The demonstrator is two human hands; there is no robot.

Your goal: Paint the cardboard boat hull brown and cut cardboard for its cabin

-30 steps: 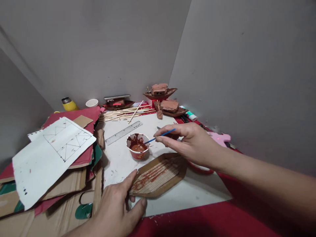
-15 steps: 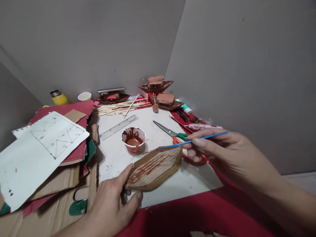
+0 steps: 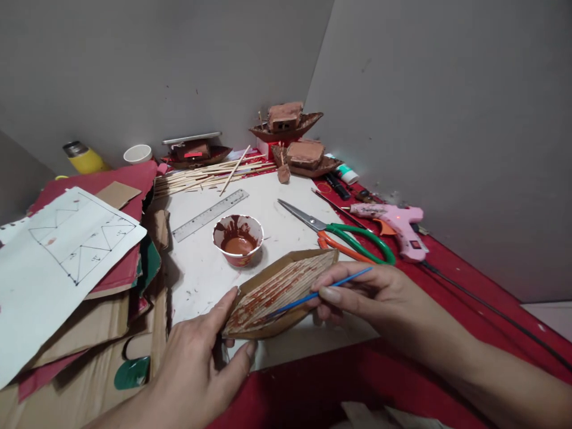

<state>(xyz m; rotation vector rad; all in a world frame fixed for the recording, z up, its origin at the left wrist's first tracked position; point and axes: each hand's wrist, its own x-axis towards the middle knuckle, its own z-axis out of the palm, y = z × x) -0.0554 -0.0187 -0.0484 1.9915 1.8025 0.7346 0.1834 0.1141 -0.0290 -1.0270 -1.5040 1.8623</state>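
Note:
My left hand (image 3: pixel 208 351) grips the near-left end of a cardboard model boat (image 3: pixel 295 274), thumb below and fingers along its edge. Slats line the boat's inside, streaked with reddish-brown paint toward the left. A slim blue paintbrush (image 3: pixel 304 301) is pinched in my right hand (image 3: pixel 366 292), its tip down on the slats in the boat's lower left part. Just behind the boat stands a paper cup (image 3: pixel 238 257) with brown paint in it and smeared up its inner wall.
Scissors (image 3: pixel 322 226) and a pink glue gun (image 3: pixel 397 223) with a black cord lie to the right. Finished-looking brown boats (image 3: pixel 286 122), thin sticks (image 3: pixel 201 179) and a ruler (image 3: pixel 210 215) are behind. Stacked cardboard (image 3: pixel 98 333) under a drawn sheet (image 3: pixel 58 268) fills the left.
My right hand has moved left and down, bringing the brush from the boat's far rim onto the inner slats. The view has shifted, uncovering the glue gun and scissor handles.

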